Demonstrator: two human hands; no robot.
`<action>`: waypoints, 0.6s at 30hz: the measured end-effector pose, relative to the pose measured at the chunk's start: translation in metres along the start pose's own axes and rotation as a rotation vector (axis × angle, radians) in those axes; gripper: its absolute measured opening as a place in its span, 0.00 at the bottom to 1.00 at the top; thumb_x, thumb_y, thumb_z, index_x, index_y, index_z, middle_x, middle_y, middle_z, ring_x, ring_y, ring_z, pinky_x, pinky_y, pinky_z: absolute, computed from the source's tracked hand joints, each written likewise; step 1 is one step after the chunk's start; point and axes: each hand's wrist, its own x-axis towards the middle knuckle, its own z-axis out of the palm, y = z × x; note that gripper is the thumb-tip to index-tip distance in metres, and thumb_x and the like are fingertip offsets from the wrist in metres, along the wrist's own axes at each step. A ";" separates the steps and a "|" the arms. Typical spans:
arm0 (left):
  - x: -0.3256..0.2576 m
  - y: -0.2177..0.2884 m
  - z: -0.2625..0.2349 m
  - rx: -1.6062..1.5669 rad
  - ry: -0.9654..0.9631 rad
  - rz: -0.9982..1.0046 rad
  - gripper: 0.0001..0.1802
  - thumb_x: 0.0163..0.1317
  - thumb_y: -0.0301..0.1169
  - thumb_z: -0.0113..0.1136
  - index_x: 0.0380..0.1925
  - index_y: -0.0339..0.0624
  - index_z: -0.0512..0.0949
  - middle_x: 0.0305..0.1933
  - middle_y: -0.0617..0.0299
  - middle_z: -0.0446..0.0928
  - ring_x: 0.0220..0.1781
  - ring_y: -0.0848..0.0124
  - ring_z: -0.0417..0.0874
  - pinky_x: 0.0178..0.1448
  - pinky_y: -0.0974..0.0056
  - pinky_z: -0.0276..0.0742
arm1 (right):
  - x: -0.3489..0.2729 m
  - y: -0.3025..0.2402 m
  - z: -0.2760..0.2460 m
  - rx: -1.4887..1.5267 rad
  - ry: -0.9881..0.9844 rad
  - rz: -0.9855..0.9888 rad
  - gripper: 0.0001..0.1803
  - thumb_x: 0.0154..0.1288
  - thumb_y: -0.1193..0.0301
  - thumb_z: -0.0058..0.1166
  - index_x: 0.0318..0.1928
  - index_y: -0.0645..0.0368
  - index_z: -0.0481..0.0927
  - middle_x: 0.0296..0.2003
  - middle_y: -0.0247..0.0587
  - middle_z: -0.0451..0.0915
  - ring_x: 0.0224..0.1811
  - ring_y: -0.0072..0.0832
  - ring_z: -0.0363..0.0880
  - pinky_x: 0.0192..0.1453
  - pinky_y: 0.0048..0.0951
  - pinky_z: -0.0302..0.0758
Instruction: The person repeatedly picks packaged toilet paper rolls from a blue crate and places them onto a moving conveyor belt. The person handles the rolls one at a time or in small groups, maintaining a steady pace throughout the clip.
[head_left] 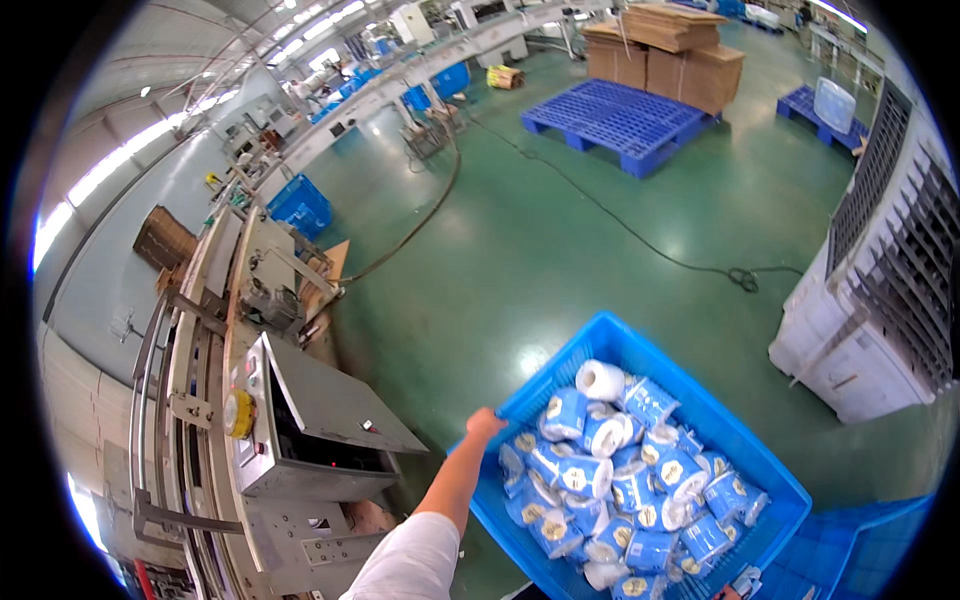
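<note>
A blue plastic crate (777, 470) is in front of me, heaped with toilet rolls (585, 476) in blue-and-white wrappers. One white roll (600, 380) lies on top near the far corner, its round end showing. My left hand (487, 422) is closed over the crate's left rim, with the forearm reaching in from below. Only a sliver of my right hand (728, 594) shows at the lower edge, by the crate's near right rim; its fingers are mostly cut off. A small greyish thing (746, 580), too small to name, is beside it.
Another blue crate (880, 525) stands at the lower right. A machine with a grey control box (330, 400), its door ajar, runs along the left. A white air cooler (850, 330) is on the right. Hoses cross the green floor (480, 270) toward a blue pallet (610, 115) with cartons.
</note>
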 end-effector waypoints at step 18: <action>-0.021 -0.008 0.051 -0.642 -0.074 -0.049 0.16 0.50 0.39 0.66 0.26 0.35 0.78 0.24 0.59 0.78 0.24 0.72 0.79 0.32 0.67 0.77 | 0.076 -0.093 -0.056 -0.219 -0.080 -0.169 0.10 0.54 0.72 0.50 0.20 0.63 0.70 0.12 0.43 0.67 0.11 0.35 0.67 0.13 0.37 0.65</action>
